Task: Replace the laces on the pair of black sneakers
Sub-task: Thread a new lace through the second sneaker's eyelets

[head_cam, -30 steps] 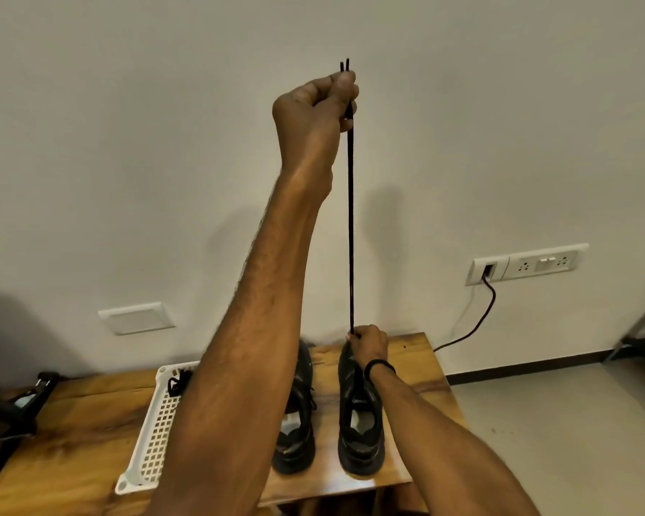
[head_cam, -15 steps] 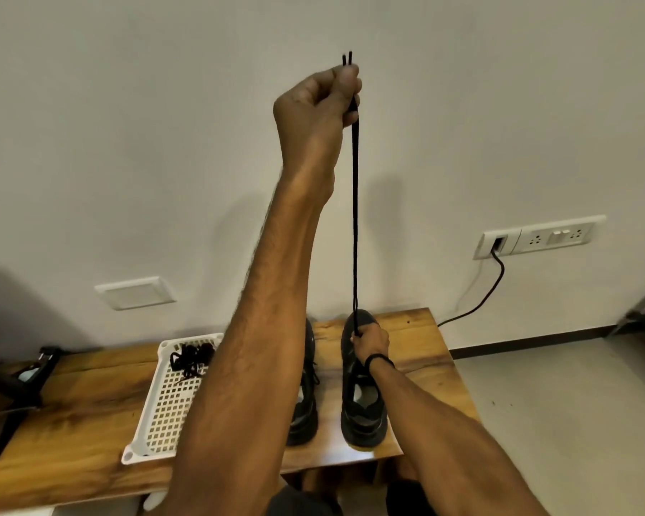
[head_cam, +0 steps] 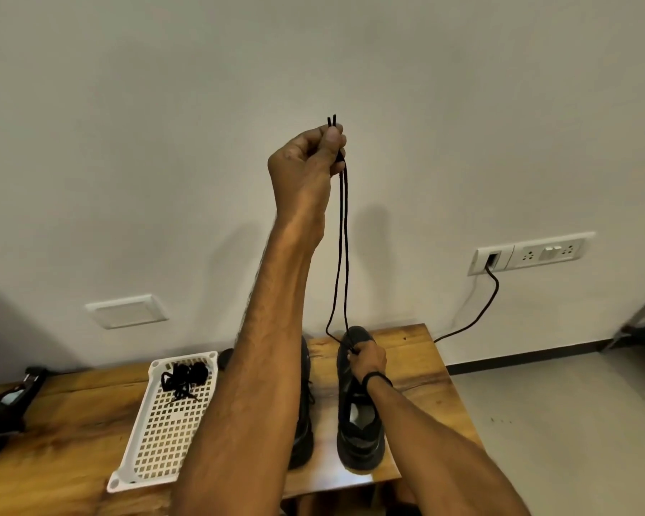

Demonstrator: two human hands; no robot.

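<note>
Left hand [head_cam: 306, 162], at twelve o'clock, pinches both lace [head_cam: 342, 236] tips; right hand [head_cam: 367, 358] pinches the lace at the shoe [head_cam: 358, 433]. A slip could leave the ends uneven.

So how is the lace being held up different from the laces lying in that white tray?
The held lace hangs in two long, nearly straight strands; the tray laces lie in a tangled heap. The held lace is up in the air, pinched by the left hand above and the right hand at the sneaker; the tray laces rest untouched in the white tray. Both are thin and black.
</note>
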